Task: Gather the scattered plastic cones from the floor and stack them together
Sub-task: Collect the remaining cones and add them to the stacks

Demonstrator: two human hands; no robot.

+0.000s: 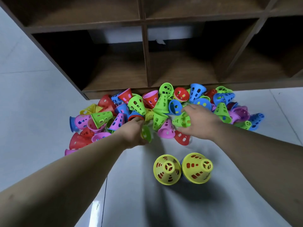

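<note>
Since the cones are thin, perforated plastic, expect them to be light and fairly stiff, with some give at the wide rim. The holes should give your fingers purchase, though the smooth walls may slip and nested cones may lift together. Judge the best hold to be round the narrow end or mid-wall, which leaves the wide mouth free to drop over a stack.

They lie heaped on the floor against the foot of the shelf. Two stacks stand nearer you, well apart from the heap.

Both your arms reach forward and down. Your left hand grips a green cone at the heap's near edge. Your right hand is palm-down, fingers above and thumb below, curved round another green cone.
</note>
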